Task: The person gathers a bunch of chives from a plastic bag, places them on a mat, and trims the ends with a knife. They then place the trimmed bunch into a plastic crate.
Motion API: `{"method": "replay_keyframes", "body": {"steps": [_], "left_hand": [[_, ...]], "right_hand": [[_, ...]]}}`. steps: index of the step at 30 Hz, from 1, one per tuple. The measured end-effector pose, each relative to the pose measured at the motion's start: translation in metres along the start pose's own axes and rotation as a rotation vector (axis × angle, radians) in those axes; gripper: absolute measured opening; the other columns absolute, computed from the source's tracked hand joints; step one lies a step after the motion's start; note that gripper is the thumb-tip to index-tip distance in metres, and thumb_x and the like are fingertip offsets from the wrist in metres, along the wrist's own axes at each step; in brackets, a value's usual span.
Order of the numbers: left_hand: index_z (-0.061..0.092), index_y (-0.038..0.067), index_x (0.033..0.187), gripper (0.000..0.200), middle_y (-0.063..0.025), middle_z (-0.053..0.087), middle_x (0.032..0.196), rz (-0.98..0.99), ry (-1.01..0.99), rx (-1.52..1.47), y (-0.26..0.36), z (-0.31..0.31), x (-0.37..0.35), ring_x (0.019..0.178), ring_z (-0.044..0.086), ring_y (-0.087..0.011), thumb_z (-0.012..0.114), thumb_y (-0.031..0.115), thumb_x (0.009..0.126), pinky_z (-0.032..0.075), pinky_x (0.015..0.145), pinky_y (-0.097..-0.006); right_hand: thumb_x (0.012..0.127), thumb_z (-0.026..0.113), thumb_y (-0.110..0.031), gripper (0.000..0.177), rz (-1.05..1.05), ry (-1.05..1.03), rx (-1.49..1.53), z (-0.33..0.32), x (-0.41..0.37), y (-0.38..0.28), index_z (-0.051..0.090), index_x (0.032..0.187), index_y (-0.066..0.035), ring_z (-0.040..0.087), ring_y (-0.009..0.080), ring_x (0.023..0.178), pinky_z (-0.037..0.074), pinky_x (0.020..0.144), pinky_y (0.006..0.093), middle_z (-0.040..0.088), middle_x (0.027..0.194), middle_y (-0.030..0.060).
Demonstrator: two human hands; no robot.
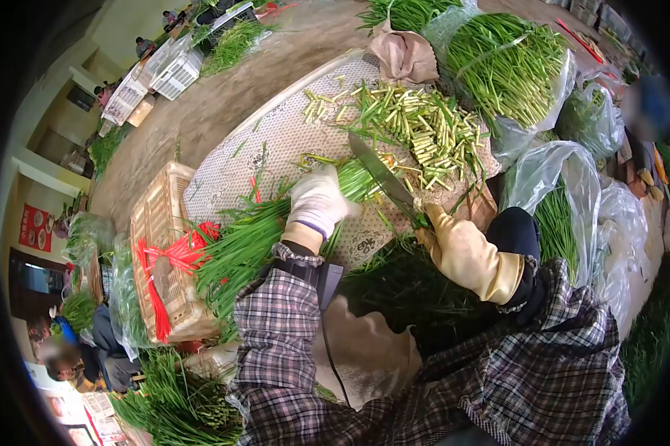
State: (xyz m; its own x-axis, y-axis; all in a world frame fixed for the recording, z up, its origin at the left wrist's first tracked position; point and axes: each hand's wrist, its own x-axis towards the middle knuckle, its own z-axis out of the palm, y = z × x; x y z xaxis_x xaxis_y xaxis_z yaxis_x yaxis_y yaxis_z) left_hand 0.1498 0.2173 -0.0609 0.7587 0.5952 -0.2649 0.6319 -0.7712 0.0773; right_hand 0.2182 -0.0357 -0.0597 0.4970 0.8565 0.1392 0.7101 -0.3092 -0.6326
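My left hand (318, 201), in a white knitted glove, is closed around a bunch of long green leafy stalks (249, 241), whose leaves trail down to the left. The stalks' butt ends (357, 182) stick out to the right of the glove. In its yellowish rubber glove, my right hand (468, 249) grips a long, broad-bladed knife (383, 172). The blade slants up and left, close beside the butt ends. Beyond it, a heap of short pale-green cut ends (431, 137) lies on the patterned cloth surface (283, 123).
A plastic crate (164, 256) with red ties (179, 256) stands at left. Bagged bundles of greens (506, 67) and clear plastic bags (573, 178) crowd the right. More greens (179, 401) lie at lower left, near a seated person (112, 342). White crates (175, 67) stand farther back.
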Motion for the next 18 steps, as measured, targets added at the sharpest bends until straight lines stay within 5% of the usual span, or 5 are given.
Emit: {"method": "replay_keyframes", "body": {"steps": [7,13,16,17,18], "left_hand": [[0.061,-0.001,0.113,0.076,-0.0223,0.066,0.113,0.005,0.011,0.026,0.001,0.001,0.0,0.106,0.064,-0.0351,0.086,0.042,0.056,0.05,0.093,-0.0402],[0.06,0.0,0.116,0.075,-0.021,0.064,0.118,-0.008,-0.022,0.042,0.006,0.003,0.001,0.11,0.062,-0.0349,0.087,0.041,0.059,0.049,0.095,-0.0403],[0.059,0.003,0.116,0.074,-0.0195,0.063,0.12,-0.035,-0.011,0.051,0.008,0.001,0.001,0.113,0.061,-0.0341,0.088,0.041,0.06,0.049,0.098,-0.0401],[0.059,0.004,0.114,0.073,-0.0194,0.063,0.121,-0.013,0.024,0.068,0.005,0.005,0.001,0.114,0.06,-0.0344,0.089,0.041,0.059,0.048,0.099,-0.0401],[0.059,0.004,0.116,0.074,-0.0193,0.062,0.122,-0.01,0.006,0.049,0.003,0.006,0.001,0.115,0.06,-0.0341,0.089,0.041,0.059,0.048,0.099,-0.04]], "right_hand": [[0.091,0.057,-0.009,0.017,0.021,-0.1,-0.129,-0.002,-0.001,-0.004,0.049,0.101,0.002,0.063,0.0448,0.064,0.048,0.054,0.0516,0.06,0.065,0.025],[0.093,0.051,-0.011,0.026,-0.028,-0.228,-0.026,-0.008,0.035,0.008,0.05,0.11,0.009,0.064,0.0405,0.06,0.049,0.053,0.05,0.061,0.064,0.0228],[0.093,0.047,-0.01,0.029,0.052,-0.306,-0.141,0.052,0.105,0.024,0.05,0.112,0.011,0.067,0.0409,0.068,0.053,0.06,0.0495,0.065,0.072,0.0255],[0.091,0.044,-0.005,0.026,0.193,-0.369,-0.053,0.035,0.126,-0.004,0.061,0.101,0.012,0.068,0.0392,0.09,0.055,0.077,0.045,0.067,0.091,0.029],[0.09,0.049,-0.006,0.023,-0.529,-0.282,-0.617,0.083,0.152,0.046,0.065,0.095,0.009,0.067,0.0348,0.091,0.055,0.081,0.0397,0.067,0.093,0.026]]}}
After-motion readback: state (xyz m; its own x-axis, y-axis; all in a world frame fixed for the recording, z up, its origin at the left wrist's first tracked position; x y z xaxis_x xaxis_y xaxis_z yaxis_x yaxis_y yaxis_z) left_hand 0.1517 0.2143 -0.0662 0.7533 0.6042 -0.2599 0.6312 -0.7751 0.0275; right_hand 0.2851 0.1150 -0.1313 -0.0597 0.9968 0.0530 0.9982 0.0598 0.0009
